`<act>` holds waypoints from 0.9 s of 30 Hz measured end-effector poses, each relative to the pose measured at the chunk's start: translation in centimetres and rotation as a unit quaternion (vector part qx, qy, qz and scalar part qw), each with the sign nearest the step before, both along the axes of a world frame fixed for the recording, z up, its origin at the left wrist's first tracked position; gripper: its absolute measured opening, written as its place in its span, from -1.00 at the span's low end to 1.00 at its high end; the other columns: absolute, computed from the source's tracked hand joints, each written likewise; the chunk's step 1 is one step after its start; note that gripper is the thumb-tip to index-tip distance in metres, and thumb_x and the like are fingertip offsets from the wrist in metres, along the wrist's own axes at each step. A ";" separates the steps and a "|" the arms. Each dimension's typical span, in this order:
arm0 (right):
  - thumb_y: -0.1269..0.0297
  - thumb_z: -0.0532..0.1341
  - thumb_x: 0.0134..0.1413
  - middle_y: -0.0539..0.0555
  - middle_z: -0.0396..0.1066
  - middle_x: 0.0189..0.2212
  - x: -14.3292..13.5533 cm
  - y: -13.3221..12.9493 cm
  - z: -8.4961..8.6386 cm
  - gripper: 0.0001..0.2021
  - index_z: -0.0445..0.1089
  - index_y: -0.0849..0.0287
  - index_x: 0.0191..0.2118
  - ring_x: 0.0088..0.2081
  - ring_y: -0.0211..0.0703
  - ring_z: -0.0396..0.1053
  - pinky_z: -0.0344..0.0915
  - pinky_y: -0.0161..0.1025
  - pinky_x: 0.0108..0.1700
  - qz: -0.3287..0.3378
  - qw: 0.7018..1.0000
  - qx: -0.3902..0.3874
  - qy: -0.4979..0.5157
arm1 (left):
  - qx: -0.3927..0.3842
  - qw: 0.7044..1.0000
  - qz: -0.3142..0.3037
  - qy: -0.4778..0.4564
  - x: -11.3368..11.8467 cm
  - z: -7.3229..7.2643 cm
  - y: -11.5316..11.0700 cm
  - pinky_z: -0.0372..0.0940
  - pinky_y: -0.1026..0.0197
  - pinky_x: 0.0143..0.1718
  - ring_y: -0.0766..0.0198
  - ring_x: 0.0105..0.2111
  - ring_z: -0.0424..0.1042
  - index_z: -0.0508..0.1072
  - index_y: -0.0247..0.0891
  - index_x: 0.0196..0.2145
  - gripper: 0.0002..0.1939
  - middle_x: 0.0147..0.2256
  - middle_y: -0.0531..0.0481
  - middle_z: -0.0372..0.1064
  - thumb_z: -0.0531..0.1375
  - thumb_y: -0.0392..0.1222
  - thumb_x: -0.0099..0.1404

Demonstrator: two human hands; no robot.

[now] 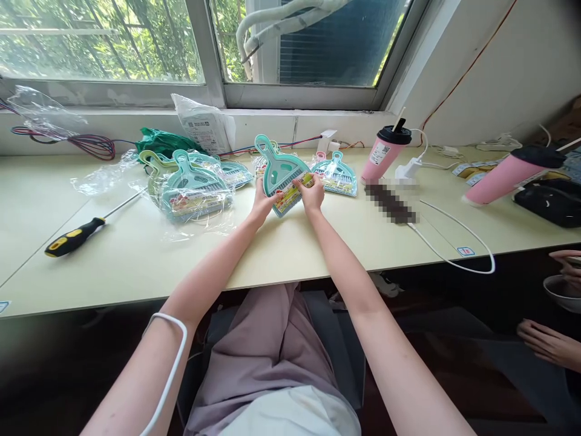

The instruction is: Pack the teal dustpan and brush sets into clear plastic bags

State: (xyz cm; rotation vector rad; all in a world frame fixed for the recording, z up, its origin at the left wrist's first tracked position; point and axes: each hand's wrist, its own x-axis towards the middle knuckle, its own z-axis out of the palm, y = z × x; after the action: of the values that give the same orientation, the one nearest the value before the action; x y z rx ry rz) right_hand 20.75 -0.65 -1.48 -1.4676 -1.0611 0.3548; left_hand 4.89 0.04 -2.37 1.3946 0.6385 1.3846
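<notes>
1. While both arms stretch out over the pale worktop, the left hand and the right hand close together on one teal mini dustpan set, and they have it firmly!
2. Left hand grips the set's left lower edge; right hand pinches the colourful label card at its bottom edge, fingers curled tight.
3. The set sits tilted, handle pointing up and away toward the window, lower edge near the worktop, right in the middle of the far side.
4. Just left of it, a heap of more teal sets in clear wrap lies on the worktop, with loose plastic around it.
5. Just right, another packaged set lies flat, close to a pink cup with a black lid.
6. Further left, a black-and-yellow screwdriver rests alone, well apart from the hands.
7. Out right, a second pink cup lies tipped, and a white cable loops along the edge.
8. At the far right edge, another person's hands show beside a bowl.
</notes>
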 end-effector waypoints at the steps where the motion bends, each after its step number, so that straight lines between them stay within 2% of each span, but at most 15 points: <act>1: -0.24 0.34 -0.16 0.08 0.47 -0.31 0.0 0.0 0.0 -0.47 0.39 0.12 -0.25 -0.22 -0.04 0.40 0.32 -0.15 -0.16 0.001 1.000 -0.001 0.006 | -0.005 1.000 0.003 -0.005 0.0 0.0 0.0 0.26 -0.14 0.17 -0.07 0.12 0.35 0.26 -0.13 0.08 -0.22 0.00 -0.11 0.38 0.46 0.05 -0.04; 5: -0.30 0.37 -0.29 0.06 0.46 -0.33 0.7 0.5 0.0 -0.42 0.37 0.13 -0.34 -0.24 -0.09 0.39 0.33 -0.18 -0.18 0.054 0.994 0.024 0.089 | -0.043 0.999 0.012 -0.025 0.0 0.2 -0.1 0.29 -0.08 0.15 -0.01 0.11 0.38 0.28 -0.11 0.07 -0.34 0.02 -0.11 0.38 0.37 0.16 0.11; 8: -0.27 0.42 -0.38 0.02 0.44 -0.35 2.0 0.7 0.2 -0.41 0.36 0.12 -0.36 -0.29 -0.17 0.37 0.33 -0.24 -0.25 0.113 0.977 0.052 0.175 | -0.071 0.997 0.017 -0.033 -0.2 0.2 0.2 0.32 -0.06 0.12 0.03 0.08 0.40 0.29 -0.11 0.06 -0.42 0.01 -0.11 0.38 0.29 0.21 0.21; 13: -0.35 0.32 -0.19 -0.06 0.36 -0.44 4.1 0.3 0.5 -0.45 0.35 0.04 -0.31 -0.51 -0.31 0.25 0.21 -0.30 -0.53 0.165 0.945 0.039 0.281 | -0.055 0.997 0.058 -0.017 -0.4 -0.2 0.9 0.28 0.00 0.14 0.07 0.08 0.37 0.32 -0.13 0.02 -0.49 0.00 -0.10 0.37 0.27 0.19 0.24; 17: -0.42 0.28 -0.21 -0.09 0.27 -0.55 4.0 0.0 0.7 -0.42 0.32 0.04 -0.38 -0.60 -0.35 0.12 0.12 -0.30 -0.59 0.200 0.946 0.035 0.252 | -0.027 0.996 0.080 0.007 -0.5 -0.2 0.8 0.24 0.02 0.15 0.08 0.06 0.36 0.33 -0.15 -0.02 -0.51 -0.04 -0.08 0.37 0.29 0.17 0.23; 20: -0.40 0.36 -0.34 -0.07 0.29 -0.55 3.2 0.1 0.8 -0.39 0.33 0.07 -0.41 -0.56 -0.32 0.18 0.12 -0.28 -0.54 0.213 0.958 0.011 0.191 | -0.021 0.997 0.075 0.011 -0.4 0.0 0.5 0.25 0.01 0.14 0.07 0.04 0.37 0.33 -0.15 -0.05 -0.51 -0.06 -0.08 0.37 0.30 0.18 0.21; 23: -0.34 0.41 -0.43 0.01 0.40 -0.47 2.0 0.1 0.8 -0.38 0.37 0.13 -0.42 -0.42 -0.21 0.31 0.24 -0.25 -0.40 0.171 0.977 0.001 0.128 | -0.036 0.999 0.041 -0.002 -0.2 0.2 0.2 0.30 -0.01 0.10 0.05 0.03 0.39 0.31 -0.15 -0.02 -0.46 -0.04 -0.10 0.36 0.30 0.21 0.20; 27: -0.28 0.41 -0.38 0.04 0.45 -0.43 0.8 -0.2 0.7 -0.43 0.39 0.14 -0.44 -0.35 -0.13 0.36 0.31 -0.20 -0.27 0.076 0.996 -0.004 0.056 | -0.030 0.999 -0.004 -0.023 0.1 0.4 -0.2 0.34 -0.03 0.06 0.03 0.00 0.43 0.28 -0.14 -0.01 -0.38 -0.05 -0.10 0.36 0.32 0.26 0.14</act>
State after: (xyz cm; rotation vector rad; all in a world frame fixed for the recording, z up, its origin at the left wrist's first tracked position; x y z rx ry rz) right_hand 21.60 -0.90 -0.77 -1.3619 -1.0829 0.5443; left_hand 4.99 -0.18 -1.97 1.3129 0.6390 1.3749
